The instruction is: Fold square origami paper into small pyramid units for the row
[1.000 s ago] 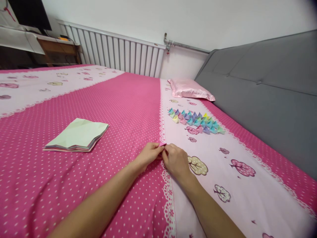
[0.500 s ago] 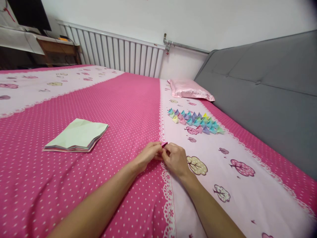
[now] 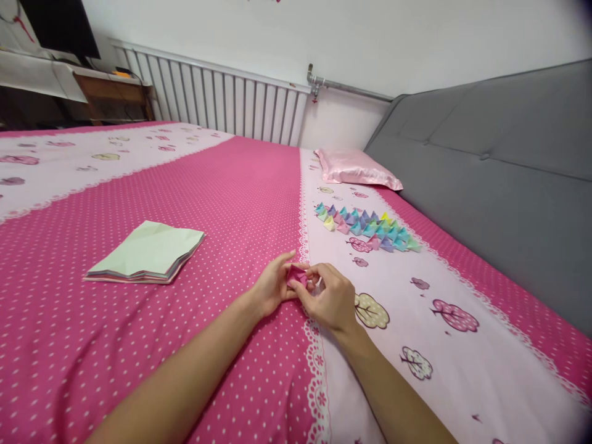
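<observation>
Pink folded paper has turned more into sight since the earlier frame. In the head view, left hand holds it, right hand pinches it, over the bedsheet; shaping folds seems in hand, next probably calling for light touch.

The hands hold small folded pink paper between them.

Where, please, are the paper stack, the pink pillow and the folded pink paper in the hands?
Paper stack (image 3: pixel 148 248), head view: middle of the top sheet.
Pink pillow (image 3: pixel 357 168), head view: middle of its upper face.
Folded pink paper (image 3: pixel 296 274), head view: middle of its visible part.
</observation>
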Motion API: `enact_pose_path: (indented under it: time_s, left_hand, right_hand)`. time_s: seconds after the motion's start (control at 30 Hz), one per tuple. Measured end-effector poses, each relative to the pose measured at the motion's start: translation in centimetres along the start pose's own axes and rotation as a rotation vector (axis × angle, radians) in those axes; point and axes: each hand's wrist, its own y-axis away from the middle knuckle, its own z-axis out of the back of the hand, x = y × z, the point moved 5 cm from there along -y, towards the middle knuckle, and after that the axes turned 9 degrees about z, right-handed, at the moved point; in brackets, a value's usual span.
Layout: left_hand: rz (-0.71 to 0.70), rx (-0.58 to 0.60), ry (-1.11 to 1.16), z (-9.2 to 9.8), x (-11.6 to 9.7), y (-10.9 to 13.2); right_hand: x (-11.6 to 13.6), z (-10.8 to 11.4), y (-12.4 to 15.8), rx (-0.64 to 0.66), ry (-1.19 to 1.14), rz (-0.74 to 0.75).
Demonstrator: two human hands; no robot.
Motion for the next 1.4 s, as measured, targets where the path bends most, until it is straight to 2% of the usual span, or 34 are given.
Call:
enact_pose_path:
  time_s: [0.13, 0.27, 0.47, 0.63, 0.77, 0.9, 1.03, 1.17, 1.27, 1.4]
  left_hand:
    - [0.0, 0.055, 0.12, 0.2, -0.5, 0.2]
    - [-0.018, 0.061, 0.122, 0.3, -0.8, 0.4]
    - [-0.042, -0.013, 0.083, 0.6, -1.0, 0.5]
    - [-0.056, -0.05, 0.027, 0.7, -1.0, 0.4]
    - [-0.087, -0.178, -0.038, 1.4, -1.0, 0.0]
    - [-0.094, -0.231, -0.149, 2.0, -0.7, -0.6]
    - [-0.109, -0.246, -0.218, 2.3, -0.3, -1.0]
    - [-0.091, -0.268, -0.233, 2.5, -0.1, -1.2]
    - [-0.091, -0.277, -0.251, 2.6, -0.1, -1.3]
    - [-0.095, -0.284, -0.246, 2.7, 0.2, -1.4]
  right_hand:
    - [0.7, 0.3, -0.1, -0.038, -0.097, 0.119]
    - [0.5, 0.0, 0.0, -0.044, -0.096, 0.177]
    - [0.1, -0.8, 0.0, 0.024, -0.116, 0.228]
    - [-0.4, -0.7, -0.3, 0.026, -0.129, 0.198]
    - [-1.3, -0.5, -0.4, -0.007, -0.134, 0.129]
    - [-4.0, 0.0, -0.6, -0.109, -0.108, -0.016]
    - [-8.4, 0.9, -1.3, -0.177, 0.0, -0.202]
    - [-13.1, 2.0, -2.5, -0.083, 0.243, -0.385]
    - [-16.1, 2.5, -3.1, 0.039, 0.417, -0.533]
    - [-18.4, 2.6, -3.9, 0.063, 0.465, -0.589]
